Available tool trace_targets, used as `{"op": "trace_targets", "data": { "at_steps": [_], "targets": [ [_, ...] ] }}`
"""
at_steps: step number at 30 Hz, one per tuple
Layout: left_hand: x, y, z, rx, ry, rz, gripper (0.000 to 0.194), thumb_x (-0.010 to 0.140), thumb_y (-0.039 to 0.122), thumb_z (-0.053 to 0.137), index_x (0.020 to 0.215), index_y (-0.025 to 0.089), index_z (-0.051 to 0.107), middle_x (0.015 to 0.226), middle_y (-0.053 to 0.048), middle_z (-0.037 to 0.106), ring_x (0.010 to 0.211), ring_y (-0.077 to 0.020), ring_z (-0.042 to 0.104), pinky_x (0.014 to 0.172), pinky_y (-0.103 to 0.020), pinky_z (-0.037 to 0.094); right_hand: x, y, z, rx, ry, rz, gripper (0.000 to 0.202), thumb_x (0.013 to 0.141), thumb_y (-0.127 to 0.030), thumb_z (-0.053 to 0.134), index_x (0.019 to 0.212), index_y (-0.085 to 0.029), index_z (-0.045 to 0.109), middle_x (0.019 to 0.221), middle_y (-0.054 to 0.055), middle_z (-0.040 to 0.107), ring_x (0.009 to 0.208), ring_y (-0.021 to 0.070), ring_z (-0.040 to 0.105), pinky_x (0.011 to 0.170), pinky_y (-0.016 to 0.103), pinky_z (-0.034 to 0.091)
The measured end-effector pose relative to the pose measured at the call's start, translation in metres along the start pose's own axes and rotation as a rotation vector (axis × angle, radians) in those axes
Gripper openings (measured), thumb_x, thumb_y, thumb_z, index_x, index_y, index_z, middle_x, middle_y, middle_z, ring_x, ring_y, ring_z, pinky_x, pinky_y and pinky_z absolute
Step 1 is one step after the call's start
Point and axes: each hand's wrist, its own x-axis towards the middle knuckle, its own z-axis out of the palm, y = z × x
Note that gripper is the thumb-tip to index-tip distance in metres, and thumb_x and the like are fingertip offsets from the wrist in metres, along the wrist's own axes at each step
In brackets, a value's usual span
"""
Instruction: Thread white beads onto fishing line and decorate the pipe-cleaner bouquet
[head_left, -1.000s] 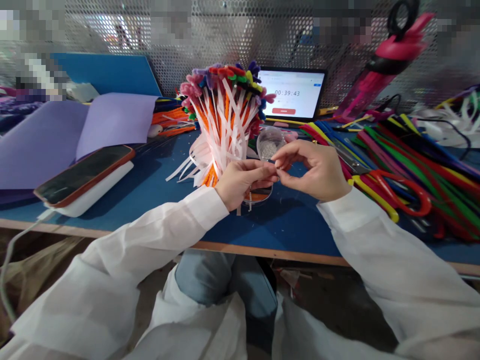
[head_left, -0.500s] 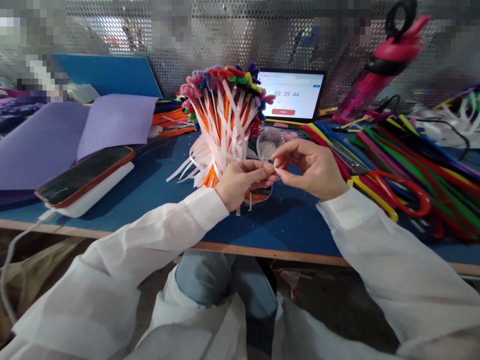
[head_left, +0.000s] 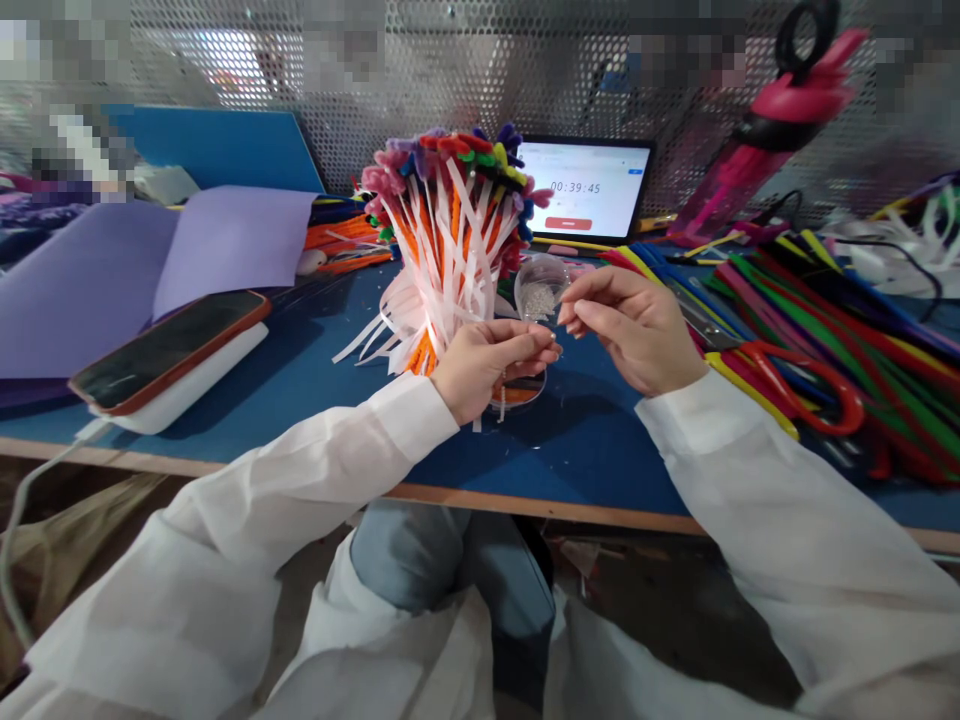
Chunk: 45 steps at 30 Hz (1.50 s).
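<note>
My left hand (head_left: 480,365) is closed in a pinch over the table, with a tiny pale bead at its fingertips; a short beaded strand (head_left: 502,400) hangs below it. Just to the right, my right hand (head_left: 630,325) has thumb and fingers pressed together, apart from the left; whatever they hold is too small to make out. Between and behind the hands stands a small clear cup (head_left: 541,298) of pale beads. Left of it is a bundle of orange stems with white ribbons (head_left: 439,240), topped by colourful fuzzy flowers. A round clear dish (head_left: 534,392) lies partly under my left hand.
Orange-handled scissors (head_left: 844,420) lie on coloured pipe cleaners (head_left: 847,340) at the right. Behind are a tablet (head_left: 589,190) showing a timer and a pink bottle (head_left: 765,130). A phone (head_left: 176,350) and purple sheets (head_left: 82,290) lie left.
My right hand has moved slightly right, away from my left fingertips, and its fingers have drawn together. My left hand has stayed nearly in place. The tablet's timer has advanced one second.
</note>
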Motion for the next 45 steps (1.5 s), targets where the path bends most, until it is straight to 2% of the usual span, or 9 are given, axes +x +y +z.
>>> {"op": "trace_targets", "data": {
  "at_steps": [9,13,16,20,25,30,35,40,45],
  "targets": [
    [0.000,0.000,0.000,0.012,0.020,-0.004,0.008,0.083,0.010,0.071,0.076,0.009,0.072,0.069,-0.003,0.073,0.060,-0.0042,0.066,0.063,-0.014,0.052,0.000,-0.007,-0.003,-0.230,0.041,-0.098,0.011,0.083,-0.025,0.071,0.094,-0.022,0.072,0.086,0.002,0.071,0.073,0.0138,0.065,0.068,0.028,0.057],
    [0.000,0.000,-0.001,0.031,0.024,0.002,0.007,0.082,0.011,0.072,0.076,0.010,0.071,0.069,-0.002,0.072,0.060,-0.0048,0.065,0.063,-0.016,0.051,0.000,-0.014,-0.003,-0.481,-0.034,-0.268,0.016,0.082,-0.021,0.070,0.097,-0.021,0.073,0.085,0.003,0.070,0.072,0.0148,0.065,0.069,0.031,0.057],
    [0.000,0.001,0.000,0.040,0.031,-0.008,0.007,0.082,0.010,0.070,0.075,0.011,0.071,0.068,-0.001,0.072,0.061,-0.0057,0.065,0.064,-0.017,0.051,0.001,-0.016,-0.004,-0.669,-0.074,-0.410,0.011,0.082,-0.021,0.071,0.092,-0.025,0.075,0.086,0.004,0.071,0.074,0.0180,0.066,0.073,0.036,0.056],
    [-0.001,0.002,0.001,0.050,0.035,-0.011,0.008,0.083,0.010,0.068,0.075,0.010,0.070,0.069,-0.002,0.073,0.059,-0.0054,0.065,0.062,-0.016,0.051,0.001,-0.017,-0.006,-0.737,-0.081,-0.464,0.010,0.086,-0.020,0.067,0.082,-0.028,0.074,0.085,0.004,0.073,0.084,0.0233,0.067,0.082,0.041,0.053],
    [-0.001,0.003,0.002,0.050,0.040,-0.007,0.008,0.083,0.010,0.068,0.075,0.010,0.070,0.069,-0.003,0.073,0.059,-0.0055,0.066,0.060,-0.015,0.051,0.000,-0.019,-0.005,-0.754,-0.071,-0.424,0.011,0.085,-0.020,0.065,0.079,-0.027,0.071,0.079,0.003,0.070,0.076,0.0224,0.064,0.079,0.041,0.052],
    [-0.002,0.003,0.002,0.054,0.032,-0.012,0.006,0.081,0.010,0.071,0.075,0.010,0.069,0.068,-0.002,0.073,0.056,-0.0046,0.065,0.057,-0.014,0.051,0.000,-0.022,-0.004,-0.757,-0.055,-0.392,0.011,0.086,-0.023,0.063,0.076,-0.026,0.067,0.074,0.003,0.067,0.070,0.0207,0.060,0.069,0.038,0.049],
    [-0.003,0.004,0.004,0.038,0.043,-0.014,0.010,0.083,0.007,0.067,0.074,0.010,0.068,0.068,-0.002,0.072,0.056,-0.0044,0.066,0.058,-0.014,0.051,-0.002,-0.023,-0.003,-0.725,-0.036,-0.350,0.010,0.089,-0.027,0.061,0.081,-0.025,0.066,0.078,0.003,0.070,0.067,0.0180,0.060,0.063,0.035,0.047],
    [-0.003,0.004,0.004,0.037,0.028,-0.020,0.011,0.084,0.006,0.065,0.074,0.010,0.068,0.070,-0.003,0.073,0.061,-0.0066,0.068,0.064,-0.017,0.053,-0.005,-0.020,-0.003,-0.522,-0.071,-0.204,0.010,0.095,-0.029,0.055,0.089,-0.023,0.061,0.083,0.002,0.071,0.055,0.0119,0.056,0.053,0.030,0.044],
    [-0.003,0.004,0.003,0.033,0.019,-0.018,0.011,0.084,0.007,0.065,0.074,0.010,0.068,0.069,-0.002,0.073,0.059,-0.0056,0.066,0.062,-0.016,0.053,-0.001,-0.019,-0.005,-0.322,-0.142,-0.098,0.013,0.095,-0.032,0.058,0.087,-0.023,0.054,0.066,-0.003,0.062,0.051,0.0107,0.053,0.049,0.028,0.044]
  ]
}}
